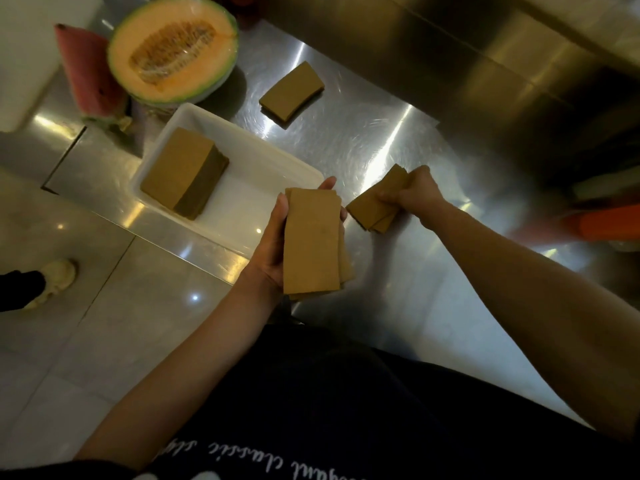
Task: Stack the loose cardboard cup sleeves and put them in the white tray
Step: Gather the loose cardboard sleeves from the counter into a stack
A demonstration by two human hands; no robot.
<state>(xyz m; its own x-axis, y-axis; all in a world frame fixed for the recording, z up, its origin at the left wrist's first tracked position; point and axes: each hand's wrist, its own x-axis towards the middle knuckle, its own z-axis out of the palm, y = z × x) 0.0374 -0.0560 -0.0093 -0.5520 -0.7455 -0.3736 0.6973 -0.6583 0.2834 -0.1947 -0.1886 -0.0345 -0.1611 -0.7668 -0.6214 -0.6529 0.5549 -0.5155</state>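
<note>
My left hand (273, 247) holds a small stack of flat brown cardboard sleeves (311, 240) above the counter edge, just right of the white tray (242, 161). My right hand (412, 195) grips another few sleeves (372, 207) resting on the steel counter, to the right of the first stack. Inside the tray lies a thick, neat stack of sleeves (183, 174). Farther back on the counter sits one more small pile of sleeves (292, 90).
A wrapped half melon (173, 50) and a watermelon wedge (90, 77) stand behind the tray, beside a white container (24, 57). A steel wall (485, 46) rises at the back right. An orange object (602, 223) lies at the right. A shoe (55, 282) is on the floor.
</note>
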